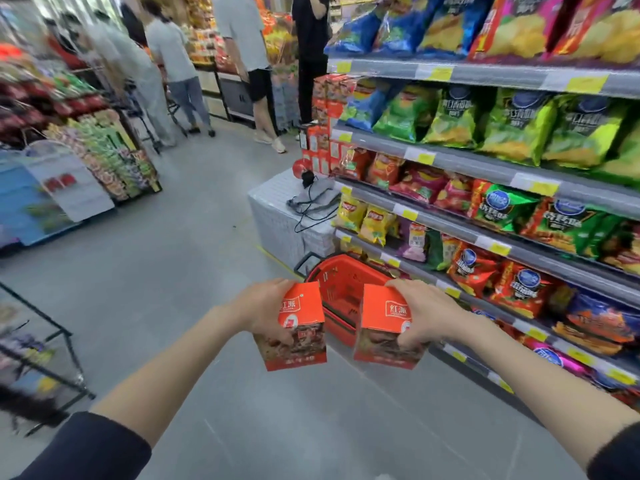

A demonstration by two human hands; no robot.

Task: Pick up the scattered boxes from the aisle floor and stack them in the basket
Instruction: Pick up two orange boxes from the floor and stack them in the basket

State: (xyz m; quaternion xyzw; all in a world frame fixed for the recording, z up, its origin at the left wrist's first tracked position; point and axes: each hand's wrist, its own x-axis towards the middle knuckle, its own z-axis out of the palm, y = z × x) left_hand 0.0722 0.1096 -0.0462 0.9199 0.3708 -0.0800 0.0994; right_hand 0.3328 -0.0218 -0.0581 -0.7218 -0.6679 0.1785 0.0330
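Dark sleeves sit nearest, and both bare forearms reach forward and converge over the grey floor. Left hand grips the left box from its outer side, fingers curled round the lower front edge. Right hand mirrors it, palm over the outer side of the right box, fingertips hooked under the picture face. Both boxes are held in the air between the hands, a narrow gap apart. Each shows its orange panel tilted up at the camera and its picture face toward the person; the long axis seems to run up and down, tops leaning slightly away. Just beyond the hands a red basket stands on the floor. Snack shelves run past the right hand.
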